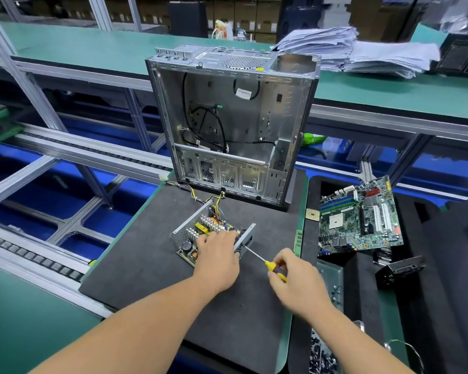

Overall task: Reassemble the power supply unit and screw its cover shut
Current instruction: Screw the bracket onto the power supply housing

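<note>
An empty computer case (pixel 233 125) stands on the mat (pixel 152 265); a motherboard (pixel 360 217) lies rightward.

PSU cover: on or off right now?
Off. The PSU is open on top: heatsinks, capacitor and board show. Left hand rests on it; right hand holds a screwdriver at its side.

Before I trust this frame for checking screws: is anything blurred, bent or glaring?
Head view: right hand is motion-smeared around the screwdriver; left hand and power supply unit are sharp; wide-angle bends the conveyor rails; lighting even, faint sheen on the computer case.
</note>
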